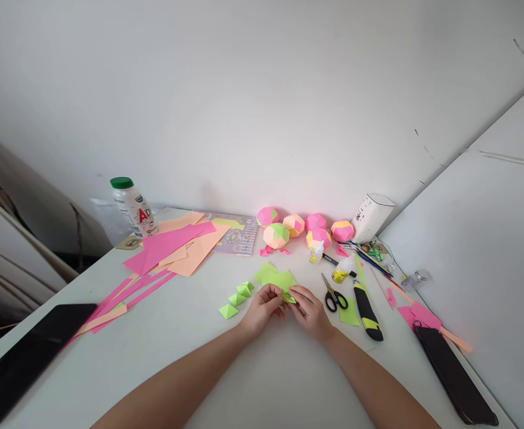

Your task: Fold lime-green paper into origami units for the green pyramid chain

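My left hand (pixel 265 308) and my right hand (pixel 309 311) meet at the middle of the table, both closed on a small piece of folded green paper (pixel 290 297). Fingers cover much of the piece, so its full shape is hidden. Flat green paper sheets (pixel 268 274) lie just beyond my fingertips. Left of my left hand, several folded green paper pyramids (pixel 229 311) stand in a slanting row. Black-handled scissors (pixel 332 298) rest to the right of my right hand, partly over a green paper scrap (pixel 349 313).
Several faceted paper balls (pixel 276 236) stand along the wall. Glue bottles (pixel 341 271), a utility knife (pixel 367 313) and a white holder (pixel 372 217) are at right. Pink and orange sheets (pixel 167 247), a white bottle (pixel 133 208) and a black tablet-like slab (pixel 33 351) lie left. A phone (pixel 453 372) is far right.
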`<state>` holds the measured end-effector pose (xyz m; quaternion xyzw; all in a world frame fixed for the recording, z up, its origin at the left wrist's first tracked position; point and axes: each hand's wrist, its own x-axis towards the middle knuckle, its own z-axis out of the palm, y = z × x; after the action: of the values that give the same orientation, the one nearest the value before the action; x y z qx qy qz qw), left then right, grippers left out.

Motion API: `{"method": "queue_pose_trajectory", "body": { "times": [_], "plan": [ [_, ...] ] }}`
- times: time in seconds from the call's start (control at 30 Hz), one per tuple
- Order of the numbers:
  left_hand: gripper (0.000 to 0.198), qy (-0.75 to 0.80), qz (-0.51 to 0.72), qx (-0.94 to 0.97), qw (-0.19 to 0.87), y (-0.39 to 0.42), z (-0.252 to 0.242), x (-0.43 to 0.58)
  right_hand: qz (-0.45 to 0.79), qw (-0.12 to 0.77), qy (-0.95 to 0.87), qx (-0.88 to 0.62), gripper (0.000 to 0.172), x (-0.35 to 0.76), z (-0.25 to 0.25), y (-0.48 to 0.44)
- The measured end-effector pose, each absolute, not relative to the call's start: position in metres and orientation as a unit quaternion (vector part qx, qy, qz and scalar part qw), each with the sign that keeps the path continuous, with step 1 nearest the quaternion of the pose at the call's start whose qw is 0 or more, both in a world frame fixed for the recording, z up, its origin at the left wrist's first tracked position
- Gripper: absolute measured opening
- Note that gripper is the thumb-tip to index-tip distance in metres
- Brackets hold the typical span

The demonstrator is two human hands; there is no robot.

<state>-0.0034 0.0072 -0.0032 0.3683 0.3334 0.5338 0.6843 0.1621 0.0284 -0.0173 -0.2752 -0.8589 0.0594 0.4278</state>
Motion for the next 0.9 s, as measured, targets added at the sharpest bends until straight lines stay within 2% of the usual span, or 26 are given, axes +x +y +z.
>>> {"method": "queue_pose_trajectory", "body": {
  "times": [0.2, 0.4, 0.63, 0.9],
  "plan": [
    [0.028, 0.363, 0.518, 0.382, 0.674, 0.006, 0.001, -0.003, 0.079, 0.429, -0.862, -0.259, 0.042, 0.161, -0.013, 0.027],
    [0.025, 0.378, 0.508, 0.402, 0.662, 0.006, -0.002, -0.003, 0.122, 0.407, -0.867, -0.260, 0.046, 0.164, -0.006, 0.022],
    [0.023, 0.377, 0.517, 0.411, 0.649, 0.007, -0.006, 0.000, 0.104, 0.418, -0.862, -0.269, 0.039, 0.162, -0.005, 0.022],
    [0.031, 0.371, 0.521, 0.414, 0.648, 0.007, -0.007, 0.000, 0.105, 0.422, -0.859, -0.269, 0.036, 0.161, -0.006, 0.022]
  ]
}}
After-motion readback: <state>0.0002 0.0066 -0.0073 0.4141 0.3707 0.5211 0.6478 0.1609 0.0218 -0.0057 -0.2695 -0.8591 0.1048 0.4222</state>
